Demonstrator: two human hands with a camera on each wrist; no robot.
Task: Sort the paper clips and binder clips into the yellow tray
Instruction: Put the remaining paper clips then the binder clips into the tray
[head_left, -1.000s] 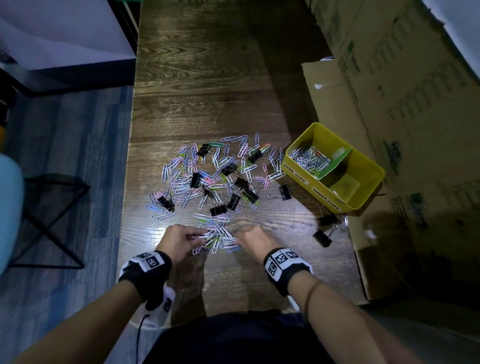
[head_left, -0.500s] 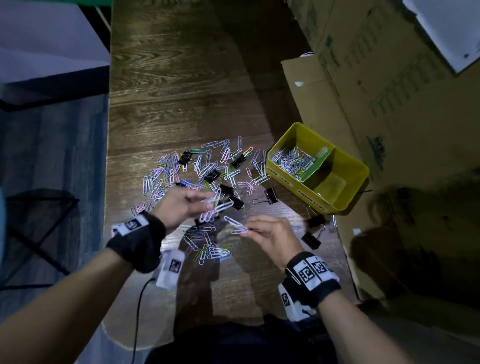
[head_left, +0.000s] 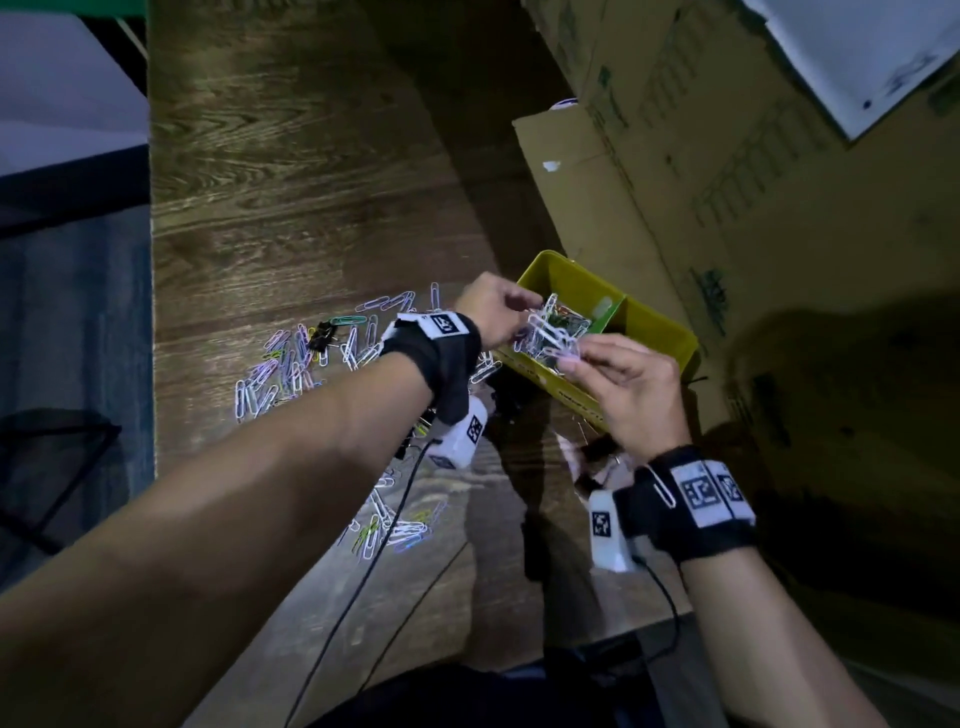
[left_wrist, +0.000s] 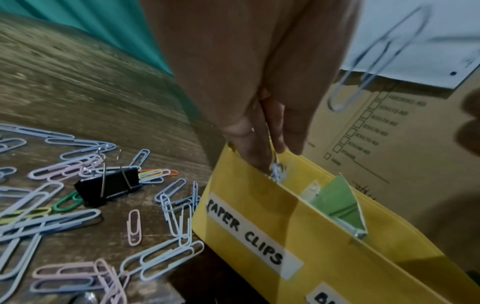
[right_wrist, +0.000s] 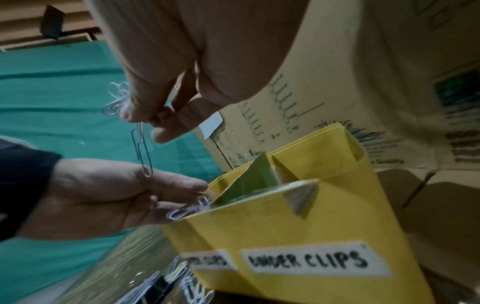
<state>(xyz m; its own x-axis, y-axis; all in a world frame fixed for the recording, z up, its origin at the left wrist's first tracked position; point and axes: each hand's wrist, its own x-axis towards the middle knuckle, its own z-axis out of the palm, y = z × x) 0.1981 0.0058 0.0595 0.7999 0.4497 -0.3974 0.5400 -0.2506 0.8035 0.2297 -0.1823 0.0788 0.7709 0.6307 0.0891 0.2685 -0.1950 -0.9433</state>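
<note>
The yellow tray (head_left: 655, 328) stands at the table's right, split by a green divider (left_wrist: 337, 203), with labels "PAPER CLIPS" and "BINDER CLIPS" on its front. Both hands hover over the paper-clip side. My left hand (head_left: 522, 317) pinches a bunch of paper clips (head_left: 550, 332) just above the tray's rim (left_wrist: 293, 195). My right hand (head_left: 571, 358) pinches more clips, and a few dangle from its fingers (right_wrist: 141, 148). Loose paper clips (head_left: 291, 364) and a black binder clip (left_wrist: 109, 185) lie on the wooden table to the left of the tray.
Cardboard boxes (head_left: 727, 182) stand close behind and to the right of the tray. More paper clips (head_left: 395, 525) lie near the table's front. One clip (head_left: 662, 486) hangs on my right wrist band. Wrist-camera cables (head_left: 363, 571) trail over the table. The table's left edge (head_left: 150, 312) drops to the floor.
Both hands have lifted paper clips from the pile near the table's front. They have carried them up and to the right, over the yellow tray.
</note>
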